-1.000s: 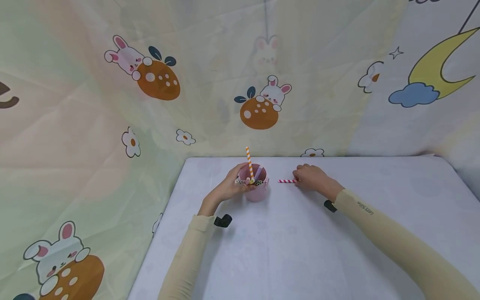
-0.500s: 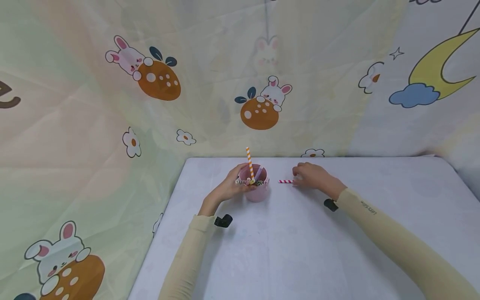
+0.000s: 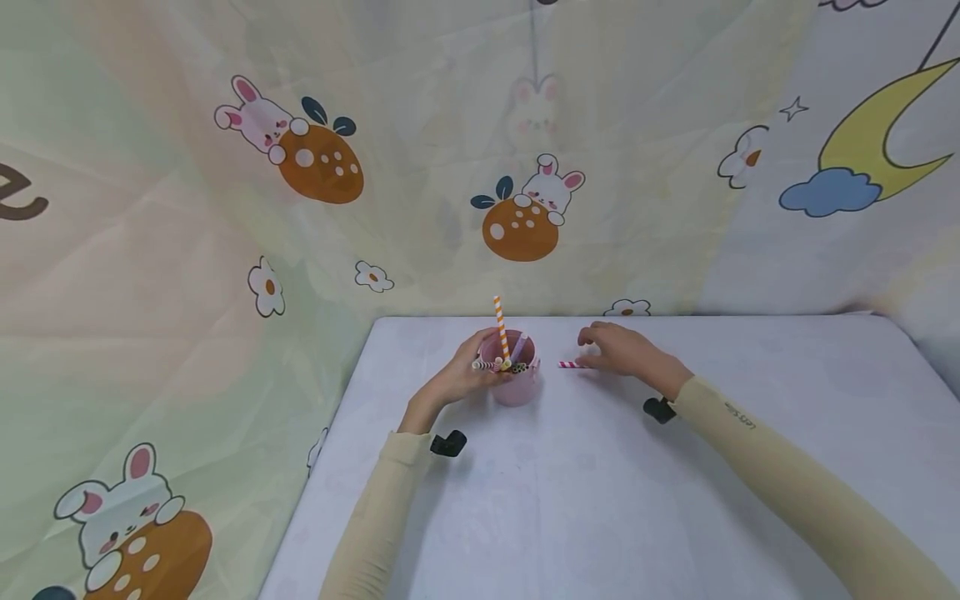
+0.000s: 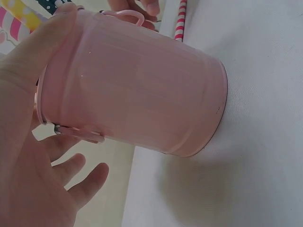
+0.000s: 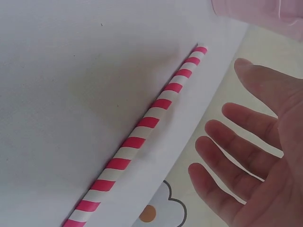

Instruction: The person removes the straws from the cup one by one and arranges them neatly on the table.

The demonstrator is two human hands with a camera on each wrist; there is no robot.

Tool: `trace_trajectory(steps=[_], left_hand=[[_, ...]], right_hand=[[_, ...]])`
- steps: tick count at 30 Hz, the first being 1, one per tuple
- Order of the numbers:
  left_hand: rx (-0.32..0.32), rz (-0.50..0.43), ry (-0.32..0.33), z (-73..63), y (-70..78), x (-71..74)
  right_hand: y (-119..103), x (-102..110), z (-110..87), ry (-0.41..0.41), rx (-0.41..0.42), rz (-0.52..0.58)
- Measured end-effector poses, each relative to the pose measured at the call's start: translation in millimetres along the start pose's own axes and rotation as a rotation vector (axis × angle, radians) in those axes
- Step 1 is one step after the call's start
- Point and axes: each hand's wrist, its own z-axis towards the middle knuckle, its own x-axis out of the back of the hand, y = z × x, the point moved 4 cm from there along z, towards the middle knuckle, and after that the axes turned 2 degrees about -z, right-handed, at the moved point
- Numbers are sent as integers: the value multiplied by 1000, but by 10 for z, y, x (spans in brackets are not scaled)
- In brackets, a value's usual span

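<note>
My left hand grips the rim of a small pink metal bucket, thumb over the near side and fingers on the far side. Several paper straws are in the bucket; an orange-and-white striped straw rises highest. A red-and-white striped straw lies on the table to the bucket's right. Over that straw hovers my right hand; in the right wrist view its fingers are spread, loosely bent and apart from the straw. In the head view the right hand hides most of the straw.
A white-covered table runs up to a patterned cloth backdrop. The bucket's handle hangs at its side. A black wrist camera sits on the left wrist, another camera on the right.
My right hand has shifted slightly left along the red-and-white straw, and its fingers have spread, covering more of the straw in the head view. The left hand and bucket have stayed put.
</note>
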Motion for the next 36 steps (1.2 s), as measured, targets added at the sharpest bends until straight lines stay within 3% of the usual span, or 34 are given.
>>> trace_trajectory(steps=[8,15,23,27,34,36], left_hand=[[-1,5,-13,10,7,-3],[-9,7,-10,22,18,0],[32,-2,-23,21,25,-13],[43,4,-41,12,55,-7],[25,7,-82,-107,367,58],[16,-6,-82,-107,376,61]], right_hand=[[8,49,12,13,-74,85],[35,87,12,84,-197,371],[-38,161,6,87,-252,599],[-96,192,22,79,-262,641],[-263,277,43,98,-224,645],[-324,302,51,93,-203,630]])
